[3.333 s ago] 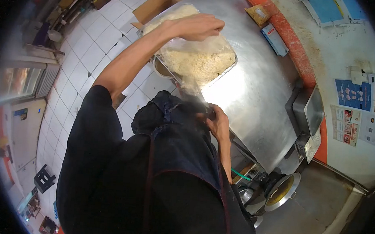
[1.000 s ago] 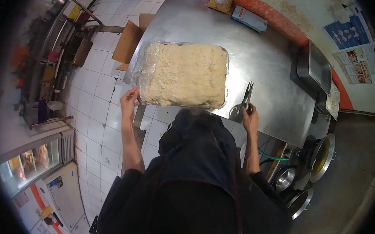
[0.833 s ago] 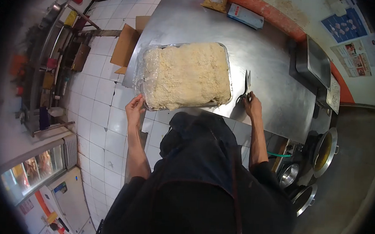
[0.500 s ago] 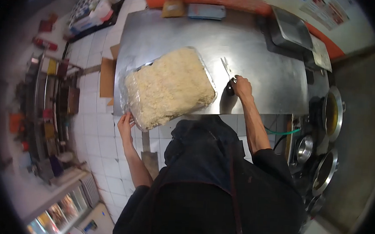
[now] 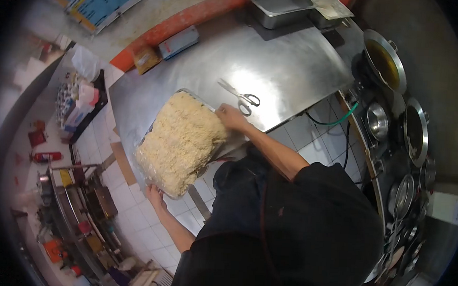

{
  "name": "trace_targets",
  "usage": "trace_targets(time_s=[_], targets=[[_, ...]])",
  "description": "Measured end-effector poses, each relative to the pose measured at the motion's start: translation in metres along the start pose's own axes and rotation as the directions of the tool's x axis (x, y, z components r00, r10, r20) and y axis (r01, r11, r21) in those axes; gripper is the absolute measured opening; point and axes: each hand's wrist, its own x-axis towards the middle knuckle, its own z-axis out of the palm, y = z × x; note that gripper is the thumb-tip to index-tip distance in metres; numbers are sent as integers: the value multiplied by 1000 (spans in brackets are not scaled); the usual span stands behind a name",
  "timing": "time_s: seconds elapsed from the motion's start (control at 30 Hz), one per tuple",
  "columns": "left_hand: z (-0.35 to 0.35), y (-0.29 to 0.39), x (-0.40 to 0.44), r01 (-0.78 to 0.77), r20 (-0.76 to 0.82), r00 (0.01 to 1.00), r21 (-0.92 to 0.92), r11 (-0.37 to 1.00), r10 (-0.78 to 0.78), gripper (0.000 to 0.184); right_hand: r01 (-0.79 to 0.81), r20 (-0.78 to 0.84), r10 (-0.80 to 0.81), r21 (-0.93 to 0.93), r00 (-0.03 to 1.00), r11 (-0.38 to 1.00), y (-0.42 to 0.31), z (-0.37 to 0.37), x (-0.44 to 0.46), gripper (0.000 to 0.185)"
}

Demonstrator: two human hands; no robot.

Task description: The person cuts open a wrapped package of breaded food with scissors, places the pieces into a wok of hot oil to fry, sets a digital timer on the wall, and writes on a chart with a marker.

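A metal tray (image 5: 206, 101) carries a large heap of pale yellow crumbly food (image 5: 180, 138), with clear plastic film around its left and near sides. The tray hangs partly over the table's near edge. My left hand (image 5: 156, 196) grips the near-left corner, its fingers partly hidden by the plastic-covered edge. At the right side of the tray, my right hand (image 5: 231, 117) is closed on the rim beside the heap. Scissors (image 5: 241, 96) with black handles lie on the steel table just beyond my right hand, blades apart, untouched.
The steel table (image 5: 290, 68) bears a deep metal pan (image 5: 279, 16) at the far right, plus a blue box (image 5: 179, 42) and a brown packet (image 5: 146, 60) along the back. Woks (image 5: 386, 60) stand on the right. A green hose (image 5: 339, 116) hangs below the table edge.
My right hand has let go of the scissors, which now lie on the table, and has moved left to the tray's rim. My left hand stays at the near-left corner. The view has turned.
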Motion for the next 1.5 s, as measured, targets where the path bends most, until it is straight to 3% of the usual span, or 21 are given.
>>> trace_targets(time_s=[0.07, 0.33, 0.37, 0.43, 0.5, 0.53, 0.6, 0.63, 0.7, 0.73, 0.8, 0.83, 0.93, 1.0, 1.13, 1.2, 1.23, 1.3, 1.33, 1.4, 1.5], targets=[[7, 5, 2, 15, 58, 998, 45, 999, -18, 37, 47, 52, -43, -73, 998, 996, 17, 8, 12, 40], [10, 8, 0, -167, 221, 961, -8, 986, 164, 51, 145, 84, -137, -93, 987, 985, 37, 0, -20, 41], [10, 10, 0, -98, 205, 973, -57, 994, 108, 50, 154, 90, -145, -100, 985, 983, 38, -1, -31, 43], [16, 13, -4, -44, 203, 977, -107, 993, 65, 50, 46, 97, -40, -64, 995, 997, 39, -7, -49, 47], [24, 10, -5, 42, 221, 975, -213, 976, 7, 50, -98, -36, 99, 20, 994, 995, 39, -3, -70, 56], [34, 12, -9, 29, 235, 972, -217, 976, 24, 50, -87, -55, 88, 23, 995, 996, 38, -4, -78, 56], [46, 17, -16, 41, 181, 983, -46, 998, -32, 48, -291, -96, 298, 86, 950, 953, 34, -6, -94, 63], [46, 8, -9, 32, 193, 981, -46, 998, -22, 48, -285, -109, 295, 92, 949, 954, 33, -6, -100, 63], [40, -8, 6, -232, 165, 960, 19, 972, 226, 46, -262, -116, 280, 152, 953, 953, 32, -9, -109, 69], [34, -9, 11, -239, 180, 956, 23, 971, 231, 46, -265, -104, 280, 141, 954, 954, 29, -11, -112, 66], [31, -10, 6, -333, 105, 943, 234, 913, 317, 38, -195, -178, 221, 153, 959, 969, 34, -12, -122, 64], [32, -9, -3, -334, 107, 942, 232, 914, 317, 38, -122, -237, 156, 152, 959, 981, 36, -13, -127, 63], [47, 0, -42, -328, 84, 945, 304, 894, 317, 34, -127, -231, 172, 199, 958, 972, 44, -34, -152, 58], [69, 8, -67, -459, 126, 888, 193, 867, 442, 34, -168, -249, 220, 214, 943, 962, 46, -54, -172, 54], [106, 17, -83, -454, 180, 889, 207, 867, 422, 30, -192, -294, 263, 249, 919, 949, 69, -94, -198, 51], [132, 28, -80, -519, 271, 854, 387, 762, 443, 30, -341, -286, 412, 267, 865, 901, 73, -122, -204, 52], [148, 34, -82, -504, 260, 863, 393, 769, 432, 30, -350, -274, 415, 256, 867, 901, 85, -133, -204, 52], [195, 45, -88, -518, 341, 853, 452, 727, 396, 30, -230, -384, 381, 383, 841, 895, 113, -157, -200, 48], [219, 45, -101, -510, 332, 858, 450, 733, 392, 30, -233, -379, 377, 374, 845, 898, 125, -171, -200, 48], [283, 53, -118, -497, 292, 865, 376, 782, 409, 31, -86, -503, 295, 398, 812, 913, 144, -210, -185, 48], [361, 49, -136, -579, 377, 810, 396, 712, 449, 31, -120, -468, 368, 479, 804, 870, 219, -260, -166, 47]])
